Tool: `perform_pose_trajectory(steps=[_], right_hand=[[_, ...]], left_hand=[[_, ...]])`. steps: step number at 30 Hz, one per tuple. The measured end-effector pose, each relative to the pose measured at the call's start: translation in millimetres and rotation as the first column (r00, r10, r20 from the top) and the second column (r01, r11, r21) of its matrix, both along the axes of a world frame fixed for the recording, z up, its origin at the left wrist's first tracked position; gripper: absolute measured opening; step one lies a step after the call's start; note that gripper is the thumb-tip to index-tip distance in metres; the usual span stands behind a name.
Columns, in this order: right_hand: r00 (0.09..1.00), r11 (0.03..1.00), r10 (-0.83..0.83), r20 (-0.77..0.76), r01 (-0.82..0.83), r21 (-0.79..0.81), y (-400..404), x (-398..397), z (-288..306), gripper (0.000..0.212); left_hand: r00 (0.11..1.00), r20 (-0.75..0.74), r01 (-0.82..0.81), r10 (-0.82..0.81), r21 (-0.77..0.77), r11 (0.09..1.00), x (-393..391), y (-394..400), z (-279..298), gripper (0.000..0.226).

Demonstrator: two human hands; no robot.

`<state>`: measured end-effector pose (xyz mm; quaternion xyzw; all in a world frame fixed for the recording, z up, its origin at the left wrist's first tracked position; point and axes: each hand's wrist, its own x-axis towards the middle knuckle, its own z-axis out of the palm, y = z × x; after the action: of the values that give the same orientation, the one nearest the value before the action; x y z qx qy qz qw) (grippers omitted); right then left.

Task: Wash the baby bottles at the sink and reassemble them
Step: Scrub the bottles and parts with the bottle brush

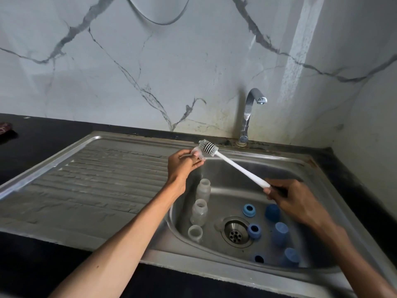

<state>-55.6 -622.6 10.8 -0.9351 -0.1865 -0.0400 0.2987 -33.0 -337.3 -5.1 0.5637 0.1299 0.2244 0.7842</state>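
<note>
Just above the middle of the frame the left hand (184, 163) pinches a small clear teat (198, 153) between thumb and fingers, holding it over the left rim of the sink (217, 168). The right hand (294, 203), in the right middle of the frame, grips the lower end of a white bottle brush (234, 165) with curled fingers; the handle slants up and to the left, so the bristled head sits just beside the teat, at its upper right, and whether the bristles touch it cannot be told. Below and between the two hands, on the sink floor, three clear bottles (199, 212) stand upright and uncapped in a column along the left wall, directly under the left wrist. Right of them lies the drain (235, 231), with blue rings (249, 210) near it and blue caps (280, 233) further right, under the right forearm; another ring and cap lie toward the lower right edge of the basin. A chrome tap (250, 114) rises behind the sink in the upper right centre, in front of a marbled wall (150, 61). The ribbed drainboard (96, 186) fills the left middle, set in a black worktop (32, 134) with a dark reddish object (5, 128) at the far left edge.
</note>
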Motion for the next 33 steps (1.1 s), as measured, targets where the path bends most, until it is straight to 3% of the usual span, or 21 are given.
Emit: perform_pose_trajectory(steps=[3,5,8,12,15,18,22,25,28,33], right_hand=[[1.000,0.999,0.018,-0.010,-0.018,-0.030,4,-1,-3,0.026],[1.000,1.000,-0.006,-0.013,0.005,-0.012,4,0,-4,0.027],[0.999,0.999,-0.035,-0.008,0.035,-0.002,1,0,-4,0.029],[1.000,1.000,-0.012,0.002,0.012,-0.026,5,-3,-3,0.034],[1.000,0.999,0.012,0.010,-0.011,-0.051,7,-5,-2,0.037],[1.000,0.998,0.014,0.019,-0.013,-0.067,6,-4,-2,0.039],[1.000,0.999,-0.005,0.023,0.006,-0.043,5,-2,-3,0.042],[1.000,0.999,-0.005,0.022,0.006,-0.044,5,-3,-5,0.043],[0.999,1.000,-0.005,0.038,0.006,-0.027,6,-2,-5,0.044],[1.000,0.999,-0.014,0.017,0.015,-0.030,2,0,-4,0.042]], left_hand=[[0.999,0.023,-0.026,0.027,-0.059,0.998,-2,0,1,0.015],[0.998,0.055,-0.005,0.005,0.003,1.000,-3,-3,0,0.004],[0.998,0.051,0.016,-0.024,0.160,0.987,-3,-12,-3,0.019],[0.978,0.062,-0.207,0.198,0.335,0.919,1,-14,-8,0.017],[0.950,0.055,-0.312,0.309,0.258,0.914,4,-2,-6,0.010],[0.946,-0.008,-0.318,0.324,0.163,0.934,6,6,-7,0.010],[0.988,0.012,-0.155,0.156,-0.054,0.986,5,0,-1,0.028],[0.999,-0.017,-0.031,0.030,-0.061,0.998,3,-1,1,0.042],[0.982,-0.129,0.131,-0.134,-0.032,0.991,-1,0,0,0.014],[0.973,-0.060,0.172,-0.223,-0.459,0.872,0,3,3,0.008]])
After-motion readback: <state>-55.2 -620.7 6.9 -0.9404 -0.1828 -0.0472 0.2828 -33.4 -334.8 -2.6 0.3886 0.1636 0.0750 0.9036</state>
